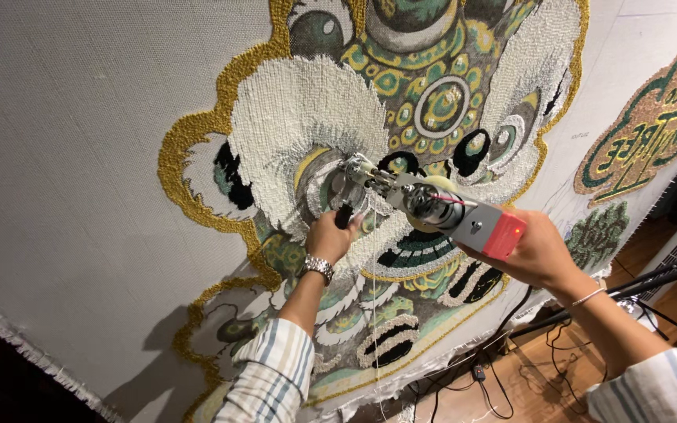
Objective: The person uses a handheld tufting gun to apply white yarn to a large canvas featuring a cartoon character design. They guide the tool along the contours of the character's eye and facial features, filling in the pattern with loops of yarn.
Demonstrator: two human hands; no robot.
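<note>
Tufting gun (432, 205) at frame centre, needle against the stretched cloth (80, 157). Left hand (329, 237) closed on its black front handle; right hand (538, 252) wraps the rear grip, probably the trigger. Judged rigid, nose-heavy: hold both handles.

Tufting gun (432, 205): grey body, red rear end, tilting, needle tip pressing against stretched tufted cloth (80, 157).
</note>
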